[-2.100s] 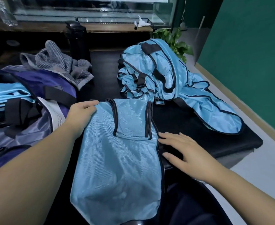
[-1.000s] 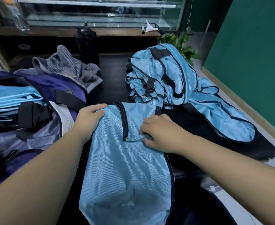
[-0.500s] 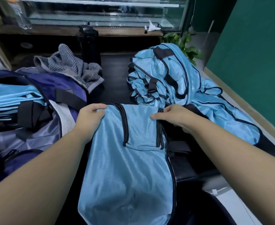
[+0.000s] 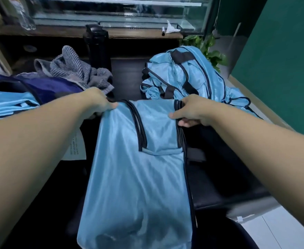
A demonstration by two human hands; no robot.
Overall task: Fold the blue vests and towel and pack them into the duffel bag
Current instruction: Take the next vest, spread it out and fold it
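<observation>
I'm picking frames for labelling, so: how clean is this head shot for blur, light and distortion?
Head view: dim, bluish light, and the dark table swallows detail; wide-angle bending stretches both forearms at the edges; soft motion blur on the vest held by the left hand and right hand; sheen on the fabric, reflections on the glass case.

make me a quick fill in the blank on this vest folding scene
1. Both hands, left hand and right hand, grip the vest at its ____ end.
2. The striped towel lies ____.
3. The vest pile lies to the ____ of the towel.
4. The bottle is coloured ____.

Missing words: far; crumpled; right; black
</observation>
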